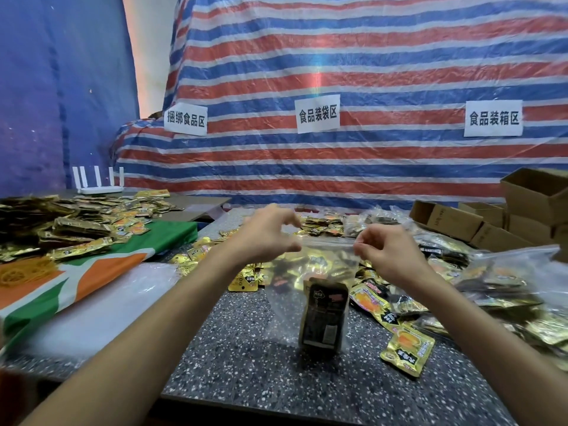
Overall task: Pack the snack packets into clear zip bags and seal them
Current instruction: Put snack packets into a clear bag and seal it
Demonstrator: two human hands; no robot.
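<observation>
Right hand (384,250) pinches the bag's (282,309) zip strip, left hand (270,232) curled at the other end, grip unclear, packet (325,318) inside.

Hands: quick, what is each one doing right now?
Left hand: fingers curled at the top left corner of the clear zip bag; blurred, so grip cannot be told.
Right hand: pinches the bag's zip strip.
</observation>
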